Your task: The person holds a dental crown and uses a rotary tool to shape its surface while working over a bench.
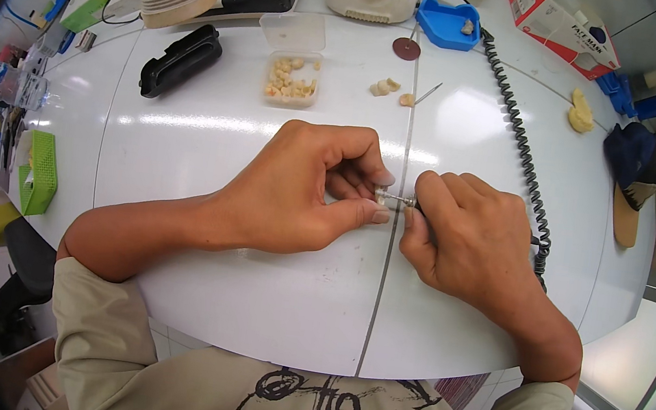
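One left hand (294,180) and one right hand (468,230) are counted; one small pale piece (381,197) and one rotary tool (409,202) are held; one lidded clear box (290,103) is seen, its cream pieces (282,78) too crowded to be counted; one red-brown disc (406,48), one blue tray (446,26), one coiled cord (517,130), one black case (181,61) and one green basket (39,174) are also counted.
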Demonstrator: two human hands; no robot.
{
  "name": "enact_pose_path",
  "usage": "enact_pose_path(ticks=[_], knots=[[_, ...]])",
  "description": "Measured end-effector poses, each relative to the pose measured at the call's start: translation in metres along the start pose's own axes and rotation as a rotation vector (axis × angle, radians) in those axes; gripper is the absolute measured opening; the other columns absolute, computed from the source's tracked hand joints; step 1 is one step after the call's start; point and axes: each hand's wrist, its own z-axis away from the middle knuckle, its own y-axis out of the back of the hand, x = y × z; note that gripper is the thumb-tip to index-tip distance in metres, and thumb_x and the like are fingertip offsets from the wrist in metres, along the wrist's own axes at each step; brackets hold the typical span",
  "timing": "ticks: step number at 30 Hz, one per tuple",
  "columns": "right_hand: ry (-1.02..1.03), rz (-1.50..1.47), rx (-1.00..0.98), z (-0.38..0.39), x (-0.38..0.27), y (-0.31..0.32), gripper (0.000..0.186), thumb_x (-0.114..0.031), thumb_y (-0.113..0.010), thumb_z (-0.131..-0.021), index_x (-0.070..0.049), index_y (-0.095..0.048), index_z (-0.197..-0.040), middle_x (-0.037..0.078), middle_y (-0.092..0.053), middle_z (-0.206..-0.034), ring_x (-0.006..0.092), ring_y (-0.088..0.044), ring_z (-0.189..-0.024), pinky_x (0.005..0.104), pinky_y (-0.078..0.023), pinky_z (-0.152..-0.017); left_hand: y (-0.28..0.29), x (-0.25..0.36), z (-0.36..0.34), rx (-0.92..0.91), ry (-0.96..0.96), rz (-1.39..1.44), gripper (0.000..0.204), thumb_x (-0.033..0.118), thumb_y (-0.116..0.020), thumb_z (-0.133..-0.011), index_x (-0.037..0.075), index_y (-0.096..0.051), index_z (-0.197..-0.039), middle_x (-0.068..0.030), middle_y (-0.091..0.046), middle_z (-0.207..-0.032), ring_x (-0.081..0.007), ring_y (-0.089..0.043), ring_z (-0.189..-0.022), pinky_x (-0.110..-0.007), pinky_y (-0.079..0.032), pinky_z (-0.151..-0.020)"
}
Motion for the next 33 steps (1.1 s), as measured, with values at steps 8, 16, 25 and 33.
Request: enact_pose_path(ticks=[8,16,25,33], knots=[[-0.001,0.016,0.004,0.0002,-0.0002,-0.0004,0.021,-0.024,-0.077,-0.092,-0.010,-0.062,-0.086,0.004,-0.060,-0.066,0.0232,-0.066,-0.058,0.0404,-0.049,-0.047,0.0001,0.0009,-0.0003,-0.006,0.002,0.007,0.024,-0.001,-0.085,-0.094,-0.004,-0.065,-0.107,-0.0117,-0.074,-0.111,-0.0116,-0.074,-0.098,-0.026,-0.063,-0.085],[0.000,0.004,0.003,-0.0004,-0.0004,0.0010,0.020,-0.023,-0.077,-0.091,-0.010,-0.062,-0.086,0.004,-0.061,-0.066,0.0233,-0.066,-0.058,0.0402,-0.049,-0.047,0.0003,0.0010,-0.0006,-0.004,0.006,0.005,0.023,-0.001,-0.085,-0.094,-0.004,-0.065,-0.106,-0.0123,-0.074,-0.111,-0.0117,-0.076,-0.098,-0.025,-0.063,-0.084],[0.002,0.005,0.005,0.0005,0.0001,0.0023,0.021,-0.023,-0.076,-0.092,-0.009,-0.062,-0.085,0.004,-0.060,-0.065,0.0230,-0.065,-0.056,0.0398,-0.048,-0.046,0.0003,0.0023,-0.0010,-0.011,0.004,-0.002,0.024,0.000,-0.085,-0.094,-0.003,-0.065,-0.106,-0.0125,-0.075,-0.112,-0.0116,-0.077,-0.098,-0.025,-0.062,-0.083],[0.004,0.001,0.002,-0.0006,0.0001,0.0011,0.021,-0.023,-0.076,-0.092,-0.010,-0.062,-0.085,0.004,-0.060,-0.064,0.0224,-0.065,-0.056,0.0393,-0.047,-0.046,0.0008,0.0018,-0.0006,-0.009,0.012,0.010,0.023,0.000,-0.085,-0.094,-0.003,-0.065,-0.106,-0.0123,-0.075,-0.112,-0.0110,-0.076,-0.096,-0.024,-0.062,-0.083]])
